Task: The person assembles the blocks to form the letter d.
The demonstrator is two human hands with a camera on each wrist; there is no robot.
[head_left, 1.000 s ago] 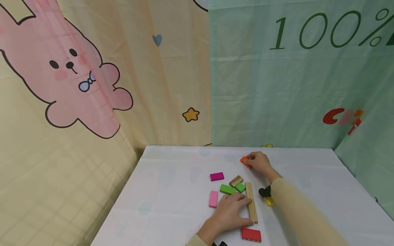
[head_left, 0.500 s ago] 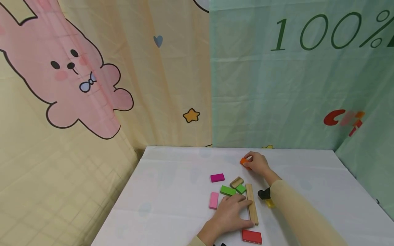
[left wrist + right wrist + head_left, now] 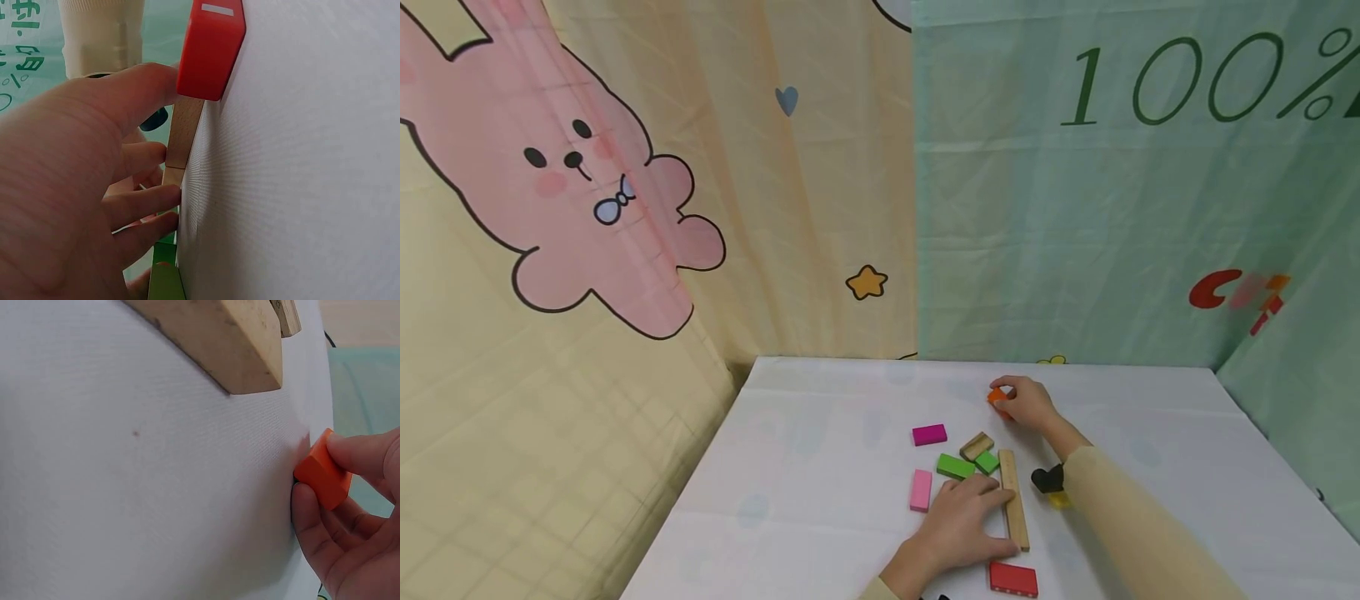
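My right hand [image 3: 1028,403] pinches a small orange block [image 3: 325,472] between thumb and fingers, close over the far part of the table. In the head view the orange block [image 3: 996,395] is partly covered by those fingers. My left hand [image 3: 958,523] rests low over the table with its fingers spread. Its thumb and index fingertip lie along a long wooden block [image 3: 1013,500]. A red block [image 3: 211,50] sits just past the left thumb. Beyond the left fingertips are a green block [image 3: 955,467], a small green block [image 3: 987,462] and a short grooved wooden block [image 3: 977,446].
A light pink block [image 3: 921,491] and a magenta block [image 3: 929,434] lie left of the group. Under the right forearm, a yellow block [image 3: 1059,500] shows partly, beside the black wrist device [image 3: 1047,479]. Printed curtains hang behind the white table [image 3: 820,433].
The right hand has turned the orange block slightly and shifted a little, keeping its pinch. The left hand and the other blocks stay in place.
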